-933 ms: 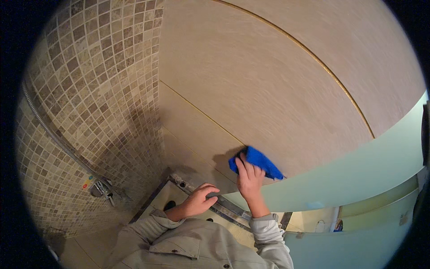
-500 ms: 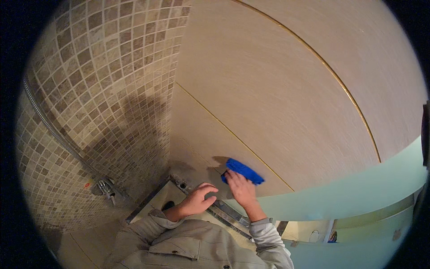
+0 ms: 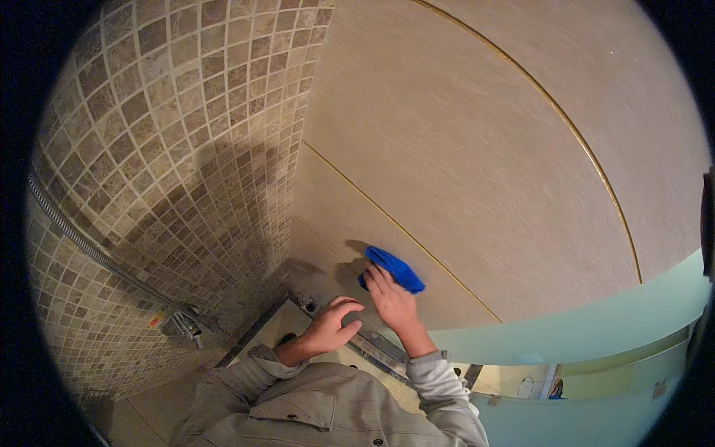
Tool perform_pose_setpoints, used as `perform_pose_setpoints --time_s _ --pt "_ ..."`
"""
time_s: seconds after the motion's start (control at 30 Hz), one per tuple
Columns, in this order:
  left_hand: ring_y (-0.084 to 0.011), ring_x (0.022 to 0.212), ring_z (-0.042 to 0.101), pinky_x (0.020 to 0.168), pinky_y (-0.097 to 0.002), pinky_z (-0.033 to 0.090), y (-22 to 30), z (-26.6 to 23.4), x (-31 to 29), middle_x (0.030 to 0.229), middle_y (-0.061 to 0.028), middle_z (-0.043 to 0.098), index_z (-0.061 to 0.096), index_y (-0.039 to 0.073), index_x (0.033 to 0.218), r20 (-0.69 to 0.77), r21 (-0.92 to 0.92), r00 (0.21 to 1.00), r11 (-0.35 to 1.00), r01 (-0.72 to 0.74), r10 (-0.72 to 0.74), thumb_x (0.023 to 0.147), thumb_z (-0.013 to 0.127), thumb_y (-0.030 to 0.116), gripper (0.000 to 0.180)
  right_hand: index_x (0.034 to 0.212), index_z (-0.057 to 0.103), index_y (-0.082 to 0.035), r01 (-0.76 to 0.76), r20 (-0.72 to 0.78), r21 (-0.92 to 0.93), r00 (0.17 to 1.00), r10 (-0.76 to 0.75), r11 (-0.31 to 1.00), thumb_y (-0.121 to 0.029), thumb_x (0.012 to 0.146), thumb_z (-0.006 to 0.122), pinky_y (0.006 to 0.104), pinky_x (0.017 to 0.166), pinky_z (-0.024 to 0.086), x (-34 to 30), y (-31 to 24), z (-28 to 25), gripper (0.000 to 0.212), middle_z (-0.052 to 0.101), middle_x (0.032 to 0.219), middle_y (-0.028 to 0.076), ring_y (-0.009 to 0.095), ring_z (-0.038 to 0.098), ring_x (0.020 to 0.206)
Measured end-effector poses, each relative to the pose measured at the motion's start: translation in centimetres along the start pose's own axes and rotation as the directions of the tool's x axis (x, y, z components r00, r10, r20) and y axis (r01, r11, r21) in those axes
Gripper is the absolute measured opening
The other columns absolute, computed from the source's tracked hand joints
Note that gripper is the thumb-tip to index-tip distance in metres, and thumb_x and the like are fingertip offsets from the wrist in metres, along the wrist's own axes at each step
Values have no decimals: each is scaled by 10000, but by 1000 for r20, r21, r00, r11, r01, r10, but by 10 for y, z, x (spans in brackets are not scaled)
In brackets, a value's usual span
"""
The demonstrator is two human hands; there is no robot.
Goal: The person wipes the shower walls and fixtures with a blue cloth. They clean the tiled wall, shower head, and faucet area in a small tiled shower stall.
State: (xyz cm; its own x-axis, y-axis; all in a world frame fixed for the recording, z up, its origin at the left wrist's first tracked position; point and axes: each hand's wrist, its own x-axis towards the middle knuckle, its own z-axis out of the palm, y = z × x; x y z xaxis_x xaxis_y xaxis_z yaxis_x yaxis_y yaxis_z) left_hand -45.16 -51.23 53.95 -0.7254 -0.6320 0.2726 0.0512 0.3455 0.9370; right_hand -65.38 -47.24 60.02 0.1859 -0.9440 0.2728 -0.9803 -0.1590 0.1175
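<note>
My right hand presses a folded blue cloth against the beige wall panel, below the lower gold trim strip. The cloth sticks out above and on both sides of my fingers. To the left, my left hand hovers in front of my chest with nothing in it. Its fingers are curved and the thumb stands apart from them.
Left of me rises a mosaic-tiled wall with a metal shower hose and a tap. A dark-edged floor channel lies below my hands. Frosted glass curves along the right.
My right hand and the cloth have shifted slightly up and left along the panel. My left hand keeps nearly the same pose. The whole view has turned a little.
</note>
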Motion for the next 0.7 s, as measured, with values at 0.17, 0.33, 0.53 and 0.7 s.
perform_pose_setpoints --time_s 0.17,0.33,0.53,0.7 --pt "-408 1400 452 1153 -447 385 11 -32 13 1504 -261 456 429 -33 1484 -151 -4 988 1000 18 -19 861 754 128 720 1336 644 -105 -126 -281 -250 958 53 960 -199 944 553 593 1079 375 42 -3 -64 413 566 1506 48 215 463 1452" --pt "-424 1505 328 1220 -450 298 21 -55 64 1631 -289 286 223 -58 1591 -272 71 951 989 -129 144 842 739 108 925 1276 657 -61 41 -208 -134 976 -68 990 -171 914 552 602 1185 234 106 -10 -58 393 578 1470 79 276 403 1499" --pt "-412 1545 247 1247 -454 236 17 -73 86 1648 -292 254 140 -52 1616 -257 -33 966 998 -53 43 813 696 102 989 1280 646 -12 87 -111 8 990 -86 996 -146 894 554 394 1192 361 74 -16 10 418 595 1428 142 286 387 1509" --pt "-406 1546 247 1255 -437 217 7 -77 90 1649 -295 251 153 -53 1613 -217 -91 976 995 -37 17 853 679 145 946 1319 640 -66 -125 -262 -38 959 111 991 -149 938 562 675 1147 255 74 -15 -44 398 555 1504 76 287 424 1485"
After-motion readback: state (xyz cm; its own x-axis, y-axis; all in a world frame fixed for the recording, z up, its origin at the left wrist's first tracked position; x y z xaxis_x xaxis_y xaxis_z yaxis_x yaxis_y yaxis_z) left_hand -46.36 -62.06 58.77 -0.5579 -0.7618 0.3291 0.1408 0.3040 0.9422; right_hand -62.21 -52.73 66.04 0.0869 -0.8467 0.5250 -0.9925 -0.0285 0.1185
